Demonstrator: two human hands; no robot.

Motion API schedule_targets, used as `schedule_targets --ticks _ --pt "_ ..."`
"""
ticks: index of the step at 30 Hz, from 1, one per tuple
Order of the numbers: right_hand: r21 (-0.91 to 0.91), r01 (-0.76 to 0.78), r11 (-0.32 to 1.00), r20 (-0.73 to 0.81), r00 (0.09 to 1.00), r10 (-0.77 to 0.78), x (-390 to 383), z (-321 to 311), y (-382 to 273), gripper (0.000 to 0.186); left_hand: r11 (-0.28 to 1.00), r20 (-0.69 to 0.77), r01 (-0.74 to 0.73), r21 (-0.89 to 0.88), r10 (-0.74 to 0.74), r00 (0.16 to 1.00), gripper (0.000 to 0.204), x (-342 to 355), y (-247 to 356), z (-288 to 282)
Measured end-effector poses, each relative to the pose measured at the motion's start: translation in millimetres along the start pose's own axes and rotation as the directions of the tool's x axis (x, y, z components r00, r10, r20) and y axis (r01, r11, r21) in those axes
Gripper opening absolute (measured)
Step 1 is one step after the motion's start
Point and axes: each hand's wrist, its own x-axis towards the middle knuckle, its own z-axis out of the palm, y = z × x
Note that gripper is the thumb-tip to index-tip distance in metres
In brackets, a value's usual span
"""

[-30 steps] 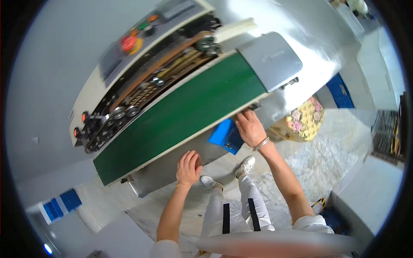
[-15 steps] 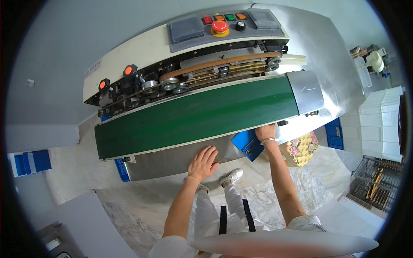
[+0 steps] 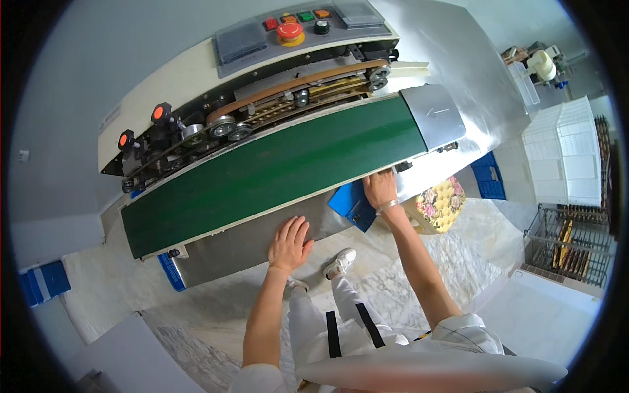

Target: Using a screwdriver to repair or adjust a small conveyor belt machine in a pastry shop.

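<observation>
My left hand (image 3: 288,243) lies flat with its fingers spread on the steel tabletop (image 3: 226,254), holding nothing. Above it runs the green conveyor belt (image 3: 275,175) of a sealing machine (image 3: 164,75). My right hand (image 3: 380,188), with a bracelet at the wrist, reaches to the belt's near edge by its right end. The fingertips pass under that edge, so what they touch or hold is hidden. Just left of this hand, a flat blue object (image 3: 354,204) sticks out over the table edge; its kind is unclear.
A red emergency stop button (image 3: 289,31) and coloured switches sit on the machine's panel. At right are a flowered yellow stool (image 3: 440,204), a blue crate (image 3: 488,177), white baskets (image 3: 563,154) and a wire rack (image 3: 570,245). Blue boxes (image 3: 44,283) stand at far left.
My view has shifted, so the machine sits further left and slightly tilted. More of the back of my right hand shows at the belt edge. The left hand stays flat on the steel.
</observation>
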Motion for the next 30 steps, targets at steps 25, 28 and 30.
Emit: schedule_targets --ticks 25,28,30 --pt "0.698 -0.702 0.139 0.523 0.632 0.571 -187.8 -82.1 75.3 0.029 0.998 -0.004 0.025 0.06 -0.025 1.0 0.047 -3.0 3.8 0.5" --pt "0.809 -0.546 -0.218 0.554 0.584 0.593 -259.7 -100.8 65.5 0.022 0.999 -0.033 0.014 0.038 -0.012 0.999 0.047 -3.6 3.8 0.4" --pt "0.806 -0.482 -0.344 0.586 0.569 0.577 -280.7 -125.8 42.5 0.014 0.999 -0.04 0.004 0.045 -0.002 0.999 0.045 -6.1 4.0 -1.3"
